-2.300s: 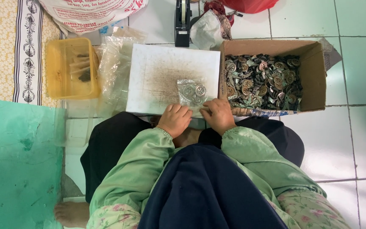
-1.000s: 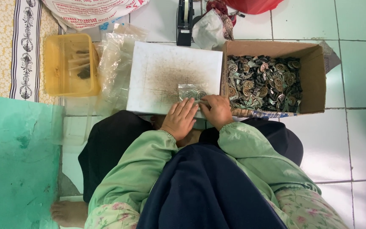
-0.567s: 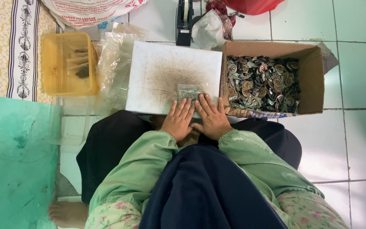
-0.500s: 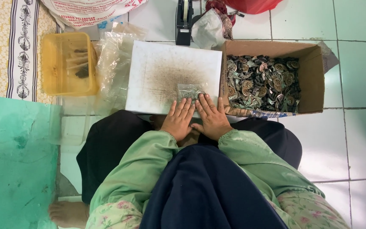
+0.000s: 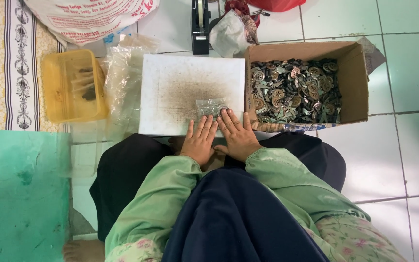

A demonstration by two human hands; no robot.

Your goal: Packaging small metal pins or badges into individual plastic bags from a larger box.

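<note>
head camera looks straight down at a person seated on a pale tiled floor [image 5: 403,145], green sleeves reaching forward over dark cloth on the lap. both hands lie flat, palms down and fingers stretched out side by side, on the near edge of a white board [image 5: 190,82] that is smudged brown in its middle. the left hand [image 5: 200,140] and the right hand [image 5: 237,136] grip nothing; their fingertips press on the near edge of a small clear plastic bag [image 5: 209,106], which lies flat on the board just ahead of them and holds a few small metal pieces. the thumbs nearly meet between the hands.

just right of the board, touching its edge, stands an open cardboard box [image 5: 355,73] filled with small round metal parts [image 5: 294,90], grey and coppery, heaped loosely. left of the board lies a stack of crumpled clear plastic bags [image 5: 122,87], and further left a yellow plastic tub [image 5: 71,85] with a few dark items inside. a black tape dispenser [image 5: 200,24] stands beyond the board's far edge, beside a bunched pale cloth [image 5: 229,34]. a green sheet [image 5: 20,194] covers the floor at the lower left.
</note>
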